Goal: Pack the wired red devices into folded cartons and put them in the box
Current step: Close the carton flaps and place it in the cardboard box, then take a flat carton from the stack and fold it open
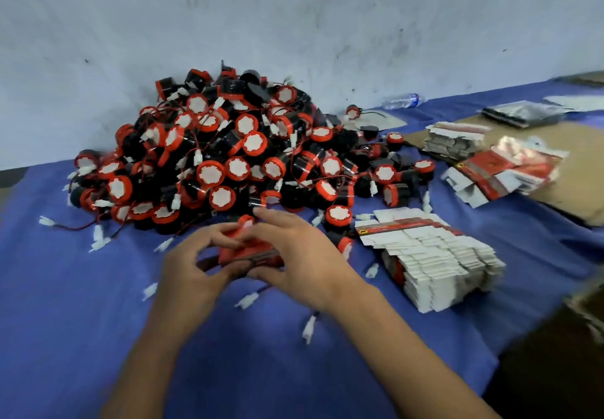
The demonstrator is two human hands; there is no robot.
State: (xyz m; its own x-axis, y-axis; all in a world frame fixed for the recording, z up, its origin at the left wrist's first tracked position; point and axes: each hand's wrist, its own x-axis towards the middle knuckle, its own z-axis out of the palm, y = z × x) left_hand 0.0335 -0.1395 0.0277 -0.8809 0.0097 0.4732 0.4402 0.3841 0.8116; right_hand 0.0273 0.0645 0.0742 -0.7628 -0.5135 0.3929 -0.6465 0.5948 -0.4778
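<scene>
Blue cloth (81, 288) covers the table, with a scuffed white wall (294, 10) behind. One big heap of red devices (228, 157) sits against the wall, far too many to count, their white plugs trailing loose. Near the front, both hands meet on one red carton (251, 253): the left hand (192, 271) pinches its near end, the right hand (294, 255) curls round its other side with the forefinger stretched out. One device (245, 221) pokes from its top. Three stacks of flat cartons (431, 255) lie to the right, and one water bottle (403, 101) lies by the wall.
</scene>
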